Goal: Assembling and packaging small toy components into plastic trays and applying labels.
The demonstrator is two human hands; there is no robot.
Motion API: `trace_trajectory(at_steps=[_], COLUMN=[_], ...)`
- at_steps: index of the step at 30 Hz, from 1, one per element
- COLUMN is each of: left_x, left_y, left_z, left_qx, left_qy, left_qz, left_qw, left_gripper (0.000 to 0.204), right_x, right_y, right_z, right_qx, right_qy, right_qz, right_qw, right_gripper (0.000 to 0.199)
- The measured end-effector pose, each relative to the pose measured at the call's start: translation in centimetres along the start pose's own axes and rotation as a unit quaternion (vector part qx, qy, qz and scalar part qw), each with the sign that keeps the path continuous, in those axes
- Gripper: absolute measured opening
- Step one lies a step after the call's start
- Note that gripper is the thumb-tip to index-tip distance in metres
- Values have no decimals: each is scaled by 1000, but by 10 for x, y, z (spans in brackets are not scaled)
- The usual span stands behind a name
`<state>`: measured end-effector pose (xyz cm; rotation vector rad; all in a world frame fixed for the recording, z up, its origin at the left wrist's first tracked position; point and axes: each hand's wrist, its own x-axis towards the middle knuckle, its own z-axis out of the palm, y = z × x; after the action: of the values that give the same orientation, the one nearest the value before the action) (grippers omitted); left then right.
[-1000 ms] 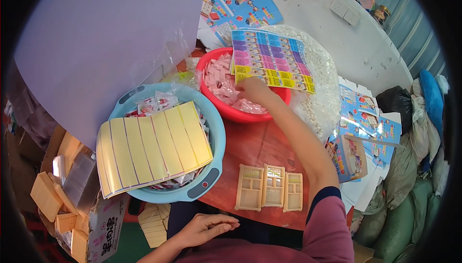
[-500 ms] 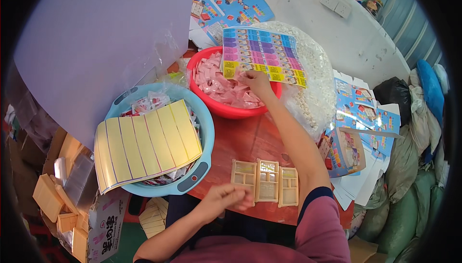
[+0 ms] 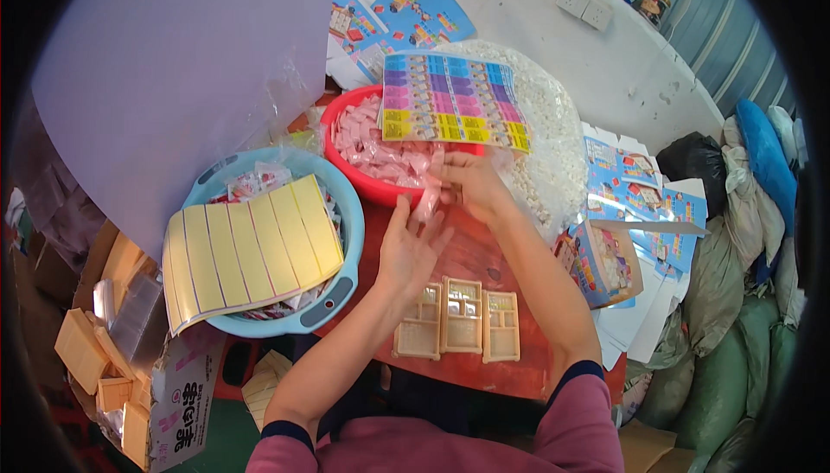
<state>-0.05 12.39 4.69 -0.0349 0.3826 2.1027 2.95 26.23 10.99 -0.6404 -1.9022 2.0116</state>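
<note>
My right hand (image 3: pixel 475 184) pinches a small clear packet with pink contents (image 3: pixel 428 202) at the front of the red basin (image 3: pixel 363 180). Just below the packet is my left hand (image 3: pixel 408 252), palm up and fingers apart; whether it touches the packet I cannot tell. More pink packets (image 3: pixel 363 131) fill the basin. A sheet of colourful printed labels (image 3: pixel 450 110) lies over its far right side. Close to my body, three pale compartmented trays (image 3: pixel 462 330) stand side by side on the red table (image 3: pixel 536 361).
On the left, a light blue basin (image 3: pixel 346 287) of small packets carries a yellow striped sheet (image 3: pixel 251 252). Behind sits a clear bag of white pieces (image 3: pixel 553 118). A printed box (image 3: pixel 601 261) and flat cartons (image 3: pixel 648 188) lie right. A carton of wooden pieces (image 3: pixel 86 352) stands lower left.
My right hand has come back toward me from the basin with a pink packet. My left hand has risen from beside the trays to meet it. The view has shifted slightly.
</note>
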Motion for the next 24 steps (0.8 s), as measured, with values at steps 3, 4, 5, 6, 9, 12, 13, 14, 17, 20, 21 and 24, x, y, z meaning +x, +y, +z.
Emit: trace_trajectory(at_steps=[3,4,5,6,9,12,13,14,17,20,21,24], left_x=[-5,-11,-14,-18,-29,-42,-47,-51,-64,-73,-77,-94], left_y=[-4,-9,-14,-18,-23,-21,-17,-15,-11,-4,-1,12], left_z=[-5,-6,-9,-13,-21,-30,-33,-32,-35,-42,-48,-66], left_qx=[-20,8,7,41,77,186,187,248,316,408,408,376], left_qy=[-127,-72,-66,-30,-3,-46,-39,-60,-67,-14,-11,62], left_qz=[-11,1,-7,-12,-35,-91,-93,-107,-132,-119,-121,-106], left_qw=[992,997,998,999,996,977,977,961,937,905,905,919], left_gripper=[27,24,24,24,28,29,29,30,31,27,27,26], right_x=[-37,-47,-55,-61,-68,-85,-87,-91,-100,-109,-110,-105], right_y=[26,33,34,38,49,48,42,41,42,52,57,85], right_z=[5,5,6,3,-11,-8,-8,-11,-16,-10,-8,-9], right_qx=[-114,-156,-145,-142,-133,-160,-195,-192,-270,-317,-315,-109], right_qy=[-27,-34,-22,-18,-44,-42,-95,-89,-150,-137,-138,0], right_qz=[-9,-39,-38,-30,-22,-113,-87,-83,-45,-88,-85,18], right_qw=[993,986,988,989,990,980,972,974,950,934,935,994], right_gripper=[19,20,21,21,22,23,19,19,12,10,10,7])
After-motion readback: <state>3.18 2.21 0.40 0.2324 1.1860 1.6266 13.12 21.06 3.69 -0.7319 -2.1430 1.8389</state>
